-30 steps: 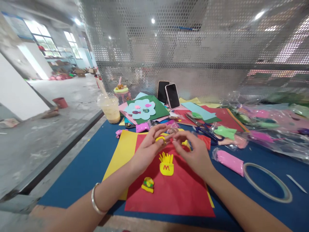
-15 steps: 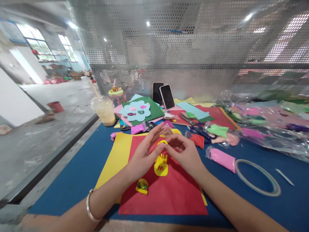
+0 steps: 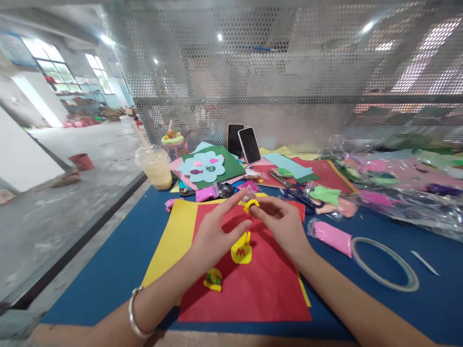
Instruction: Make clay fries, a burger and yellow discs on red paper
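My right hand (image 3: 285, 225) pinches a small curved piece of yellow clay (image 3: 249, 205) between thumb and fingers, above the red paper. A dark spot shows on its inner side. My left hand (image 3: 211, 233) is just left of it, thumb and forefinger apart, holding nothing. Below the hands, a yellow clay fries box (image 3: 241, 251) with a red M lies on the red paper (image 3: 249, 301); the left thumb partly covers its fries. A little clay burger (image 3: 213, 279) lies nearer me, to the left. Yellow paper (image 3: 164, 246) sticks out from under the red sheet.
At the back left stands a lidded drink cup (image 3: 157, 168). Two phones (image 3: 249, 146) lean upright at the back. Scissors (image 3: 302, 196), a pink clay packet (image 3: 333, 237) and a tape roll (image 3: 414, 284) lie to the right. Behind rises a perforated metal screen (image 3: 202, 86).
My left hand has let go of the yellow clay piece and drawn slightly left, its fingers parting. The piece, now in my right hand alone, has turned and risen slightly.
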### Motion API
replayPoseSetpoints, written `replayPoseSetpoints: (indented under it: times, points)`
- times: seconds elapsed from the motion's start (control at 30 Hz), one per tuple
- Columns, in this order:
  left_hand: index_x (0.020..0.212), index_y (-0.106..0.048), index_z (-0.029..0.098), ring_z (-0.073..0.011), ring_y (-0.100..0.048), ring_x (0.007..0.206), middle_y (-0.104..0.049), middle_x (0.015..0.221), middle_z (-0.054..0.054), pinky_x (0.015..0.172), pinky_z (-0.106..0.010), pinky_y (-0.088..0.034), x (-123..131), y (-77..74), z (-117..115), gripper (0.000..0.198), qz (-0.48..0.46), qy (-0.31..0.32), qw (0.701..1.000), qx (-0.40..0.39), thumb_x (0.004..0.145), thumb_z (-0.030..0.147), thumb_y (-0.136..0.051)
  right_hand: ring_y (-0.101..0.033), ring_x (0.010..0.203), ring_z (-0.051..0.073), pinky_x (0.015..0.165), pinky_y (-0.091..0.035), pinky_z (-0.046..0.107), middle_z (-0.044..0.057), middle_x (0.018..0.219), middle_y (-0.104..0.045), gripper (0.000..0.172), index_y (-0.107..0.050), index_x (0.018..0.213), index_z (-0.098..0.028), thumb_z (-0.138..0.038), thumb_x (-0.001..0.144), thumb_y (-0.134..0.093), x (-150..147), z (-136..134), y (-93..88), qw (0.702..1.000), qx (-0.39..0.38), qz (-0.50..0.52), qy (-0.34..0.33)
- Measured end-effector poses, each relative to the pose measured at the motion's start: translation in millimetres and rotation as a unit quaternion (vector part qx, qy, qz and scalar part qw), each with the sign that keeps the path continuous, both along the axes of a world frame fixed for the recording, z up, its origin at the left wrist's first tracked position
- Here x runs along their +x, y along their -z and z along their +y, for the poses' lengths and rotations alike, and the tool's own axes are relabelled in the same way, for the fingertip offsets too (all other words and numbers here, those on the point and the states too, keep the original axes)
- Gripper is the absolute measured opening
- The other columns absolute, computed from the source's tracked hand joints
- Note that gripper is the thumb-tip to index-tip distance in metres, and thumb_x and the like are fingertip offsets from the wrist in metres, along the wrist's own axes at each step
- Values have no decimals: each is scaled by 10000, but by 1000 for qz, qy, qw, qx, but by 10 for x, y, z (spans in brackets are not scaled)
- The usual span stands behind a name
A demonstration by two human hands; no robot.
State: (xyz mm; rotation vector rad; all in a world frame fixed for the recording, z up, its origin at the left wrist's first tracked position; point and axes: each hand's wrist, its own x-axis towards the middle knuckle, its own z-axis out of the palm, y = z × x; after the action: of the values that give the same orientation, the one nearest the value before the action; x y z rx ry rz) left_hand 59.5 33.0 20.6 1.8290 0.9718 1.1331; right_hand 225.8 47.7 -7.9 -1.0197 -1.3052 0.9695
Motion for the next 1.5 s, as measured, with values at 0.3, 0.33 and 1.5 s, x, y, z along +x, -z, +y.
replayPoseSetpoints:
  times: [0.3, 0.33, 1.5]
  points:
    - [812, -743, 216, -210, -658, 836, -733, 851, -35, 802, -329, -519, -29, -5, 64, 72, -19, -128, 991, 30, 759, 215, -694, -699, 804, 240, 791, -557, 397, 69, 838, -742, 277, -731, 792, -204, -464, 698, -745, -16, -31, 21, 999, -12, -15, -44]
    - [815, -738, 209, -206, -660, 828, -732, 845, -33, 793, -321, -520, -31, -5, 77, 75, -36, -137, 990, 16, 756, 218, -693, -700, 810, 238, 788, -558, 389, 68, 841, -742, 273, -731, 795, -206, -461, 700, -744, -14, -27, 15, 999, -13, -16, -43]
    - [700, -708, 204, -192, -635, 718, -705, 736, -23, 702, -307, -510, -30, -4, 82, 53, -56, -185, 981, 28, 706, 246, -740, -718, 722, 243, 742, -589, 391, 70, 768, -754, 306, -736, 827, -186, -469, 711, -738, 1, -18, -10, 1000, -13, 9, -10]
